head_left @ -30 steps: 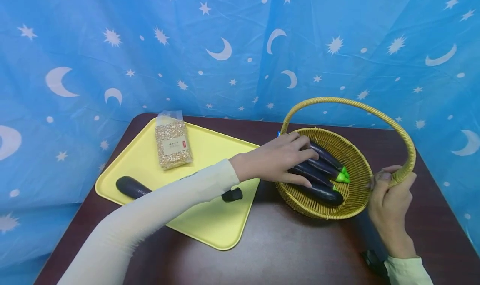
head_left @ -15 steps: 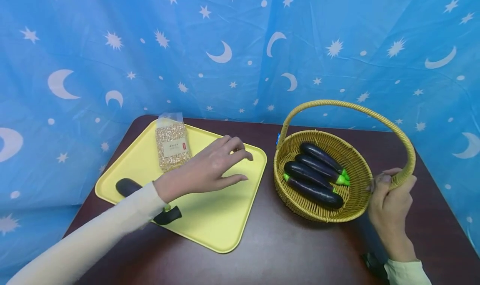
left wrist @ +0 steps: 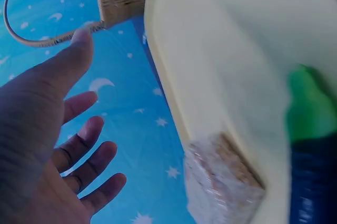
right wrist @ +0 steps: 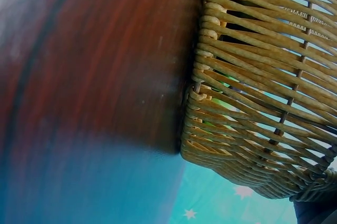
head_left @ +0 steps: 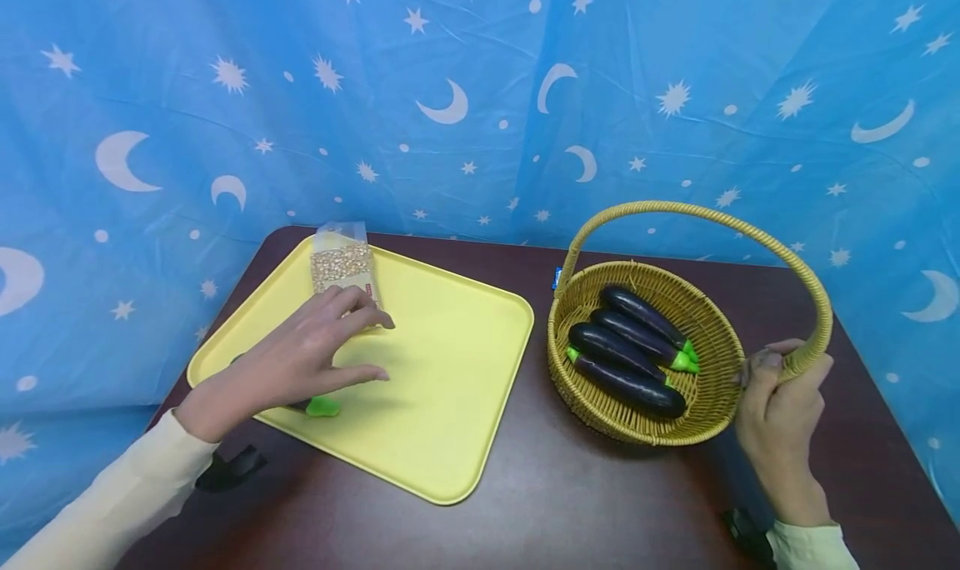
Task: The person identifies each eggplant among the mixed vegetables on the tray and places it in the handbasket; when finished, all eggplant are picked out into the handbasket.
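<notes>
My left hand [head_left: 303, 353] is above the left part of the yellow tray [head_left: 442, 437], thumb and fingers spread apart with nothing between them. Beneath it lies an eggplant, mostly covered in the head view except for its green stem [head_left: 322, 406]; the left wrist view shows its dark body [left wrist: 314, 182] beside the hand. With my right hand [head_left: 783, 420] I grip the wicker basket [head_left: 645, 433] where its arched handle meets the rim. Several dark purple eggplants [head_left: 628, 387] lie side by side inside it.
A clear bag of grains [head_left: 341, 264] with a paper label rests at the tray's back left, partly behind my left hand. A dark wooden table [head_left: 570, 503] carries everything, and a blue curtain [head_left: 480, 178] with moons and stars hangs behind its far edge.
My left hand has left the eggplants in the basket and moved left across the tray to above the eggplant there. The right hand stays at the basket handle.
</notes>
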{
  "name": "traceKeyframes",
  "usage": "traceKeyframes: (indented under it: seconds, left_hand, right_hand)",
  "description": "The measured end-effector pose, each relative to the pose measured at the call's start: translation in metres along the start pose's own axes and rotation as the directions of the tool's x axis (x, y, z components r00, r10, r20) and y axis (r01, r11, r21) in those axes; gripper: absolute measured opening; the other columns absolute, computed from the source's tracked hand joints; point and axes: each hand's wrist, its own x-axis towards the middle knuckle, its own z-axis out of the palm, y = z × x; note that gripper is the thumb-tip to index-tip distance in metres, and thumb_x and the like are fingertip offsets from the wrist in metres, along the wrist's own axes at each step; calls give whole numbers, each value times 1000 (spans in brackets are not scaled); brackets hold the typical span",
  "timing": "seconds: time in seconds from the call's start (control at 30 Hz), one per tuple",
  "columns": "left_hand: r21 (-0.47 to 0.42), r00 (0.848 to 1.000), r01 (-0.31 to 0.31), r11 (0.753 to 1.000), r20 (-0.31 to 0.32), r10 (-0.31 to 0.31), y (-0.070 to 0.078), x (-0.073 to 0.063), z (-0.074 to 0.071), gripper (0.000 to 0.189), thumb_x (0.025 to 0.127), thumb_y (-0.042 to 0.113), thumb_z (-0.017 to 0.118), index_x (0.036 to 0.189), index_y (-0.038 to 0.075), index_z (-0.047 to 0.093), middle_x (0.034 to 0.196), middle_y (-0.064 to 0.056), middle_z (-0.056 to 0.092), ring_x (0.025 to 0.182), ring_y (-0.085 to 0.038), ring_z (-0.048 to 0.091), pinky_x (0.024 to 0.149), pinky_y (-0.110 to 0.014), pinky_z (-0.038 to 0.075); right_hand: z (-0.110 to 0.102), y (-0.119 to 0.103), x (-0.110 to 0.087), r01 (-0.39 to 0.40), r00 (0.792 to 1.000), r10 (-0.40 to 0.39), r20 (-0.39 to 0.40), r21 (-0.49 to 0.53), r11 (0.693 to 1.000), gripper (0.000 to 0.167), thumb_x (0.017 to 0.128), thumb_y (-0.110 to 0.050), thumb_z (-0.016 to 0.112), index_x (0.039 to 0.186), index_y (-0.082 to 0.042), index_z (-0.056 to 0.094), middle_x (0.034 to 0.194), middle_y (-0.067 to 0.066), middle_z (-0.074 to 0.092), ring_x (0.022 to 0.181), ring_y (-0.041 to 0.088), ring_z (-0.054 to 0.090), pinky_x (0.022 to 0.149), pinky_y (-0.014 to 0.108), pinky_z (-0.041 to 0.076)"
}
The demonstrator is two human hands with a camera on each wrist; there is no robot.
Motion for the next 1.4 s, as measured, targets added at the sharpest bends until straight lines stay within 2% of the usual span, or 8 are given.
traceKeyframes:
  seconds: [0.17,0.3,0.43,0.6,0.8,0.97,1.2,1.4]
  left_hand:
    - [30,998,35,999,51,-37,-10,-27,2,69,66,55,98,115,14,74,108,2,60,90,-13,50,79,-43,44]
    - [52,994,75,996,75,-79,-18,-46,0,72,61,61,98,112,16,74,105,5,60,88,-12,50,79,-45,44]
    - [67,984,139,988,105,-145,-26,-62,-4,71,62,63,97,112,17,74,105,5,61,89,-13,51,78,-45,43]
    - [94,961,217,972,156,-230,-34,-80,-6,73,66,72,91,113,18,76,105,5,62,89,-15,54,78,-45,46]
    - [94,947,269,959,156,-281,-52,-101,-3,71,66,75,88,108,19,77,103,8,64,88,-15,55,73,-40,47]
    - [72,943,295,953,141,-302,-62,-111,1,64,66,72,90,104,23,75,98,13,60,85,-12,52,70,-36,46]
    - [75,961,244,967,117,-252,-71,-114,11,59,65,71,91,97,29,66,91,17,50,79,-8,44,66,-31,41]
    - [79,967,226,971,105,-234,-75,-115,17,56,67,70,91,95,29,65,89,18,47,77,-6,42,64,-27,39]
  right_hand:
    - [2,-2,1,-7,1000,7,10,1,1000,24,110,-5,38,119,17,44,75,13,53,65,-1,49,68,9,41]
    - [1,-6,1,-21,1000,21,13,10,1000,28,110,-4,37,118,22,41,76,13,52,65,1,49,68,9,41]
    - [0,-11,1,-30,1000,30,6,19,999,30,109,-4,36,117,25,39,75,16,51,65,0,49,68,9,40]
    - [0,-14,3,-24,1000,24,12,23,999,31,110,-3,35,116,27,38,76,15,50,64,0,48,68,9,40]
    - [0,-16,3,-16,1000,16,15,20,1000,30,110,-3,35,115,27,37,76,15,50,64,0,47,67,9,40]
    - [0,-15,2,-13,1000,13,18,14,1000,30,110,-2,35,116,26,37,76,14,49,65,0,46,68,9,39]
    - [0,-16,1,-12,1000,12,14,-4,1000,29,110,-3,35,116,26,37,75,16,49,65,-1,46,67,9,38]
    - [1,-19,3,-8,1000,8,16,-2,1000,28,110,-2,34,116,26,37,75,16,48,65,0,45,68,9,38]
